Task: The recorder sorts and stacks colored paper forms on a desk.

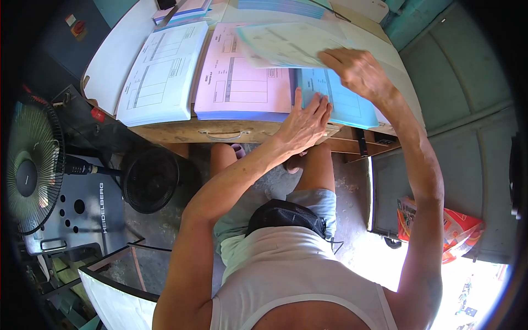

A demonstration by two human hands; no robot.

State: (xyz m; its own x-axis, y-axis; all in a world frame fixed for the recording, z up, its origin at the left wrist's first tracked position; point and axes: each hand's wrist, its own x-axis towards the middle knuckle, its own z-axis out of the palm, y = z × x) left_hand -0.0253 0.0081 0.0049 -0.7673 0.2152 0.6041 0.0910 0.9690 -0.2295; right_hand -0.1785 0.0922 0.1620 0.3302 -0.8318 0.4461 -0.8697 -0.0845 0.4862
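Observation:
My right hand [357, 74] pinches the right edge of some thin printed sheets [293, 43], blurred and raised above the paper stacks. They cover the upper parts of the pink stack [247, 88] and the blue stack [350, 99]. Fingers apart, my left hand [305, 119] lies at the near left edge of the blue stack, its fingertips touching the paper. The pink stack sits just left of that hand and bears printed form tables. Farther left is a white stack [161, 76] of similar printed forms, its near edge at the table's front.
The wooden table [111, 53] has a drawer with a metal handle [224, 136]. More coloured paper [280, 8] lies at its back. On the left stand a fan [33, 173] and a grey Heidelberg machine panel [86, 210]. A red plastic bag [462, 231] is by the grey door [458, 173].

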